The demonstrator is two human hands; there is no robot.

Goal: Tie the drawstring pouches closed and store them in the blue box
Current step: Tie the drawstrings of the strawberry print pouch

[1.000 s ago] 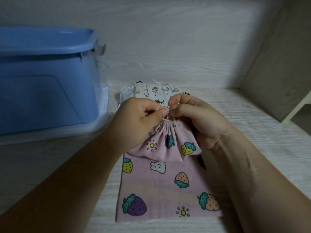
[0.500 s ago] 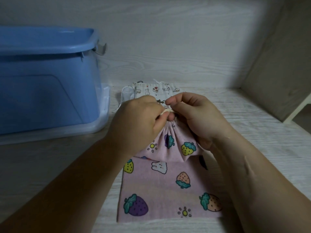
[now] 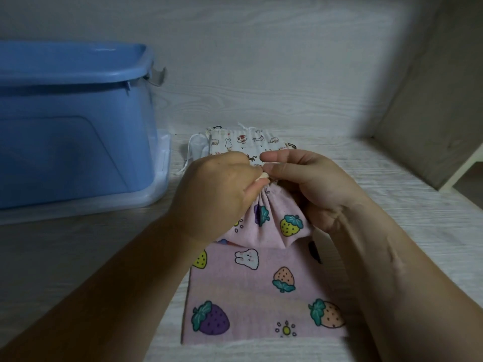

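Note:
A small pink strawberry-print pouch (image 3: 274, 226) has its mouth gathered tight. My left hand (image 3: 214, 197) and my right hand (image 3: 305, 181) meet at that gathered neck, and both pinch its pale drawstring (image 3: 262, 176). This pouch lies on top of a larger flat pink strawberry pouch (image 3: 261, 299). Behind my hands lies a white cat-print pouch (image 3: 243, 142), partly hidden, its cord trailing left. The blue box (image 3: 73, 121) stands at the left, open at the top.
The blue box sits on a clear plastic lid (image 3: 156, 197). A pale wood-grain surface (image 3: 78, 252) carries everything. A wall rises behind, and a wooden panel (image 3: 431, 100) closes off the right side.
Both hands stayed at the pouch's neck with small finger shifts. My right forefinger has lifted a little above the cord. The pouch has not moved.

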